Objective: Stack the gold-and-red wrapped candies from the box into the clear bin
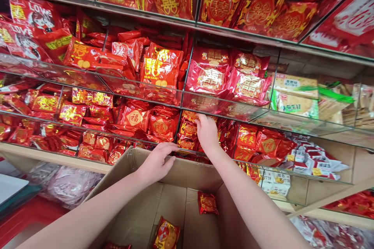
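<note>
My right hand (207,134) reaches into a shelf compartment, its fingers bent and closed on a small red-and-gold snack packet (189,115) at the top of a stack. Similar red packets (187,129) lie just below it; part of the fingers is hidden. My left hand (159,162) rests over the far rim of an open cardboard box (178,169), fingers stretched toward the shelf edge and thumb apart. Inside the box lie a red packet (207,203) at the right and a red-and-gold packet (166,233) near the front. Another red packet is partly cut off at the bottom.
Clear dividers and a glass ledge (222,105) frame the compartments, filled with red wrapped snacks (159,72). White packets (315,159) and green-edged biscuit packs (295,93) stand at the right. Plastic-wrapped goods (71,183) and a red container (32,218) are at the lower left.
</note>
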`<action>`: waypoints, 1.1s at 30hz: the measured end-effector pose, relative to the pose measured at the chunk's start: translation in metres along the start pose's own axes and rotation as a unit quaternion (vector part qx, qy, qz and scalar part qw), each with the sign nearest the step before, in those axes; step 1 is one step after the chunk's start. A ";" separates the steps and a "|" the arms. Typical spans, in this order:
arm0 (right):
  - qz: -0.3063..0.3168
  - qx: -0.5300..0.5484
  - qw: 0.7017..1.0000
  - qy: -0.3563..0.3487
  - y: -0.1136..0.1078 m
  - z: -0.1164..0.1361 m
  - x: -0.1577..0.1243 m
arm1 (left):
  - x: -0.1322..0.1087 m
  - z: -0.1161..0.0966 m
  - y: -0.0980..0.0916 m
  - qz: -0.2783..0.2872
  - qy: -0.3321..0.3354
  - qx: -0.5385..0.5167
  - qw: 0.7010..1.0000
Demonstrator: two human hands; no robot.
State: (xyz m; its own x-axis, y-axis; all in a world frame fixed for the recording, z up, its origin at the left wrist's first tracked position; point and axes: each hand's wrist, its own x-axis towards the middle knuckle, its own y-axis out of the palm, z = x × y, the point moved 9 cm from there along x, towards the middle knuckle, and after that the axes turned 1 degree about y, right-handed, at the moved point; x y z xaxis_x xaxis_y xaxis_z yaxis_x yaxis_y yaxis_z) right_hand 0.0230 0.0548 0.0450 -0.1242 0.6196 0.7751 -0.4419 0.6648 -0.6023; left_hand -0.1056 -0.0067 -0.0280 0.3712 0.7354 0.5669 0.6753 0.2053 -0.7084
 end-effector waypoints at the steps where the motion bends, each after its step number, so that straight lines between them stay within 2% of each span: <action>1: 0.014 -0.057 0.998 -0.014 0.001 0.002 0.000 | 0.000 0.000 0.000 0.000 0.002 0.000 1.000; 4: 0.041 -0.184 0.981 -0.034 0.003 0.004 0.000 | 0.000 0.000 0.000 -0.001 0.006 -0.002 1.000; 7: 0.064 -0.217 0.973 -0.051 0.007 0.005 -0.001 | 0.001 0.000 0.000 -0.002 0.008 -0.004 1.000; 14: 0.111 -0.196 0.971 -0.075 0.019 0.002 0.008 | 0.004 0.000 0.000 0.000 0.010 -0.007 1.000; 19: 0.107 -0.164 0.977 -0.083 0.013 0.001 0.000 | 0.001 0.000 -0.001 0.001 0.018 -0.004 1.000; 24: 0.087 -0.146 0.984 -0.057 0.002 -0.003 -0.017 | 0.001 0.000 -0.001 0.002 0.019 0.005 1.000; 26: 0.084 -0.131 0.985 -0.072 0.000 0.003 -0.023 | 0.001 0.000 -0.001 0.003 0.019 0.007 1.000; 30: 0.106 -0.098 0.979 -0.146 0.008 0.023 -0.028 | 0.001 0.000 -0.001 0.001 0.017 0.008 1.000; 33: 0.141 -0.083 0.977 -0.134 0.021 0.022 -0.023 | 0.001 -0.001 -0.002 0.000 0.020 0.007 1.000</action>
State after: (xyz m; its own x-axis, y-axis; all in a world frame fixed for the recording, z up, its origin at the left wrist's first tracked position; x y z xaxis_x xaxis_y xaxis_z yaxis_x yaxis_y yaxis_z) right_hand -0.0031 0.0452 0.0190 -0.4575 0.6710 0.5835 -0.2095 0.5563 -0.8041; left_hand -0.1060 -0.0066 -0.0254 0.3968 0.7086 0.5834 0.6664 0.2148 -0.7140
